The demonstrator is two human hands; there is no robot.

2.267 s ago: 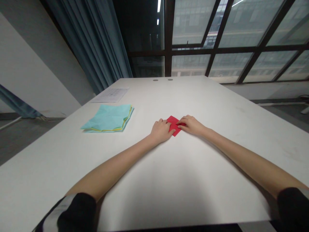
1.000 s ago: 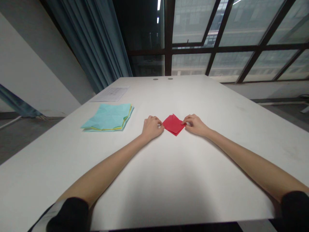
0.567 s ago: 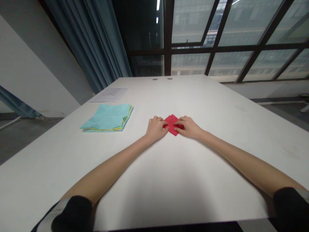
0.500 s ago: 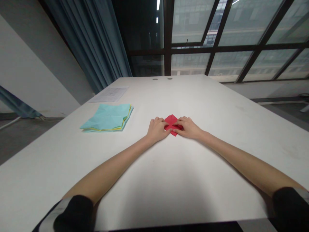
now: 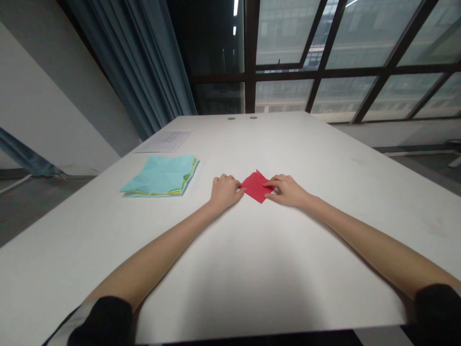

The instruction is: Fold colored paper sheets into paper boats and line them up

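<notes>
A small folded red paper (image 5: 255, 187) lies as a diamond on the white table (image 5: 252, 269), a little beyond arm's middle. My left hand (image 5: 224, 191) is curled, its fingertips pinching the paper's left corner. My right hand (image 5: 286, 190) rests on the paper's right side, fingers bent and pressing it down against the table. A small flap sticks up at the paper's far tip.
A stack of light blue sheets (image 5: 161, 175) with yellow edges beneath lies to the left. A printed white sheet (image 5: 163, 141) sits farther back on the left. Curtains (image 5: 137, 67) and a large window (image 5: 342, 53) stand behind the table's far edge.
My left hand slid left from on top of the paper to its left corner, uncovering more of the red paper. My right hand stayed pressed on the right side.
</notes>
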